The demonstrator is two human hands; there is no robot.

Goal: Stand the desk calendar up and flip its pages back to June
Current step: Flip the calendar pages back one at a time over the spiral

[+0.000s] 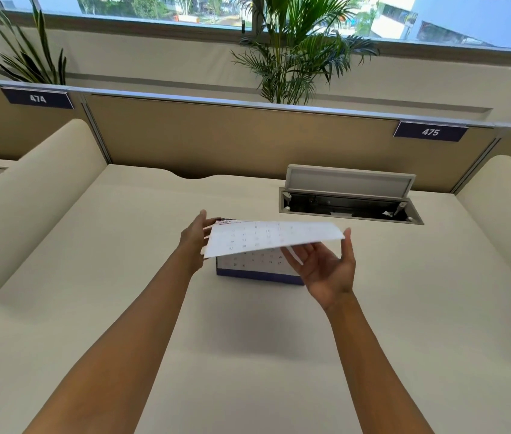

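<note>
The desk calendar (255,270) stands upright on the cream desk (247,355), its dark blue base strip facing me. One white page (273,236) with a date grid is lifted up and lies almost level above the stand. My left hand (193,238) steadies the calendar's top left corner, fingers against the binding. My right hand (326,264) is palm up under the lifted page, thumb at the page's right corner, holding it up. The page below shows rows of dates; its month name is hidden.
An open cable hatch (349,198) with a raised lid sits in the desk at the back right. Tan partition panels with labels 474 (38,98) and 475 (430,132) close the back. Cream side dividers (28,195) flank the desk. Plants stand behind.
</note>
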